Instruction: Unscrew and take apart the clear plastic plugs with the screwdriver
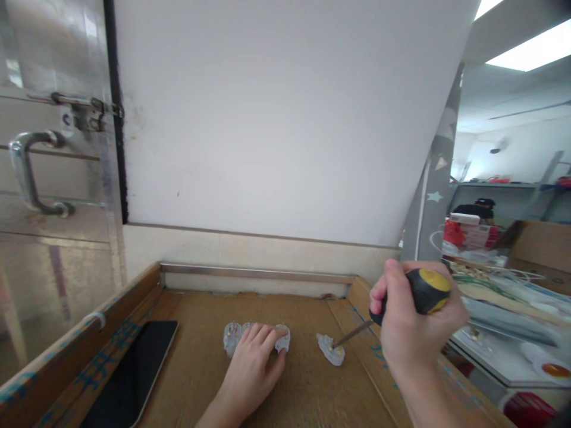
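My right hand (413, 333) is wrapped around the black and yellow handle of a screwdriver (427, 292). Its metal shaft slants down to the left, and the tip meets a small translucent plastic piece (331, 352) with yellowish spots, which lies apart on the cardboard. Left of that, several rounded clear plastic pieces (232, 337) with small metal prongs stand in a row. My left hand (254, 368) lies over the middle of this row, its fingers and thumb closed around the piece at the right end (282, 339). The fingers hide part of the row.
A cardboard tray (200, 315) with raised sides forms the work surface. A black phone (134, 371) lies along its left side. Behind stands a white panel (285, 119); a metal door handle (29, 172) is at left. At right, a cluttered table (504, 368) and another person (479, 208) farther back.
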The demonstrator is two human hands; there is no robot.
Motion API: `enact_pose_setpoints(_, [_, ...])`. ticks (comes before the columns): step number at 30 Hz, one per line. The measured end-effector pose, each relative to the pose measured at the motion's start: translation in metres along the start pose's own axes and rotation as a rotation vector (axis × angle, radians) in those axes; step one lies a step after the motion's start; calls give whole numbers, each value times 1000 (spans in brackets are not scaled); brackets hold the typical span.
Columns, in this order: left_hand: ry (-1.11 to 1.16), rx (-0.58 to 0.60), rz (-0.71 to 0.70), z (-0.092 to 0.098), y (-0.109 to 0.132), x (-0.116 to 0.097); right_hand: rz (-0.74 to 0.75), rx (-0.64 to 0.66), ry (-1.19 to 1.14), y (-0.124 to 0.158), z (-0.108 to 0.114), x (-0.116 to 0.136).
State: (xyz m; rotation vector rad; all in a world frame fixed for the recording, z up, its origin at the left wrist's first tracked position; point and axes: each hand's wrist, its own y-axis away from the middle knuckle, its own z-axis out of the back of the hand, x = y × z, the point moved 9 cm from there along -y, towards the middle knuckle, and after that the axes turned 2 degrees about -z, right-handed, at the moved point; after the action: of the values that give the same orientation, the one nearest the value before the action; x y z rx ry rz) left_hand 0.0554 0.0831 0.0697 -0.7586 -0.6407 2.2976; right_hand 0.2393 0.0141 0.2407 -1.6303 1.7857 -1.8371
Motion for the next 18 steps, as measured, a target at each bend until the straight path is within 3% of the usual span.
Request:
enact_pose_setpoints(6, [22, 34, 3, -5, 0, -2, -73, -8, -217, 4, -8, 9])
enact_pose_setpoints(12, [156, 139, -29, -15, 3, -17, -276, 26, -379, 3, -10, 11])
enact_pose_setpoints(18, [194, 259, -87, -36, 8, -27, -290, 25, -372, 0, -7, 17])
